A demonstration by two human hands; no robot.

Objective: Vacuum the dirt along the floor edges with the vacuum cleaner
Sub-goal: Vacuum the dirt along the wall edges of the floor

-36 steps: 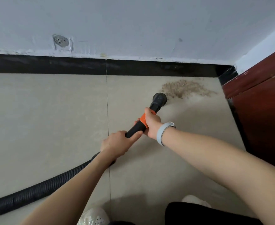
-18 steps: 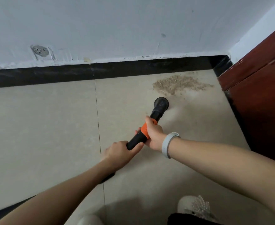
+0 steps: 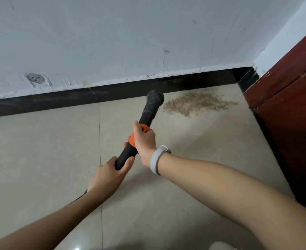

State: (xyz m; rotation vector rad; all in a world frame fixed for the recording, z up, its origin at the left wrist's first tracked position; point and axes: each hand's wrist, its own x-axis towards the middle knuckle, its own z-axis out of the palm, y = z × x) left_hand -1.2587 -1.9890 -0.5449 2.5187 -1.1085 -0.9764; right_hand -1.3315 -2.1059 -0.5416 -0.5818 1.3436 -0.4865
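1. The vacuum wand [image 3: 139, 134] runs from about 7 o'clock up to 1 o'clock in the view, its black nozzle [image 3: 154, 99] tipped down toward the seam where the beige floor tile [image 3: 40, 150] meets the black skirting board [image 3: 112, 94]. I judge it is held at that low slant so the mouth can reach the floor edge itself.
2. The dirt pile [image 3: 196, 104], a tan gritty patch, lies on the tile at 3 o'clock from the nozzle, just beside it and not plainly touched. It sits close against the skirting, near the corner by the dark red wooden door [image 3: 289, 109].
3. The right hand [image 3: 145, 141], with a grey wristband [image 3: 157, 159], grips the orange collar of the wand, fingers and thumb curled round it. This forward hold seems meant to steer the tip.
4. The left hand [image 3: 106, 175] wraps the black rear end of the wand at 7 o'clock from the right hand, fingers closed round it, likely steadying and pushing.
5. From here a sideways sweep toward 3 o'clock would take in the pile.
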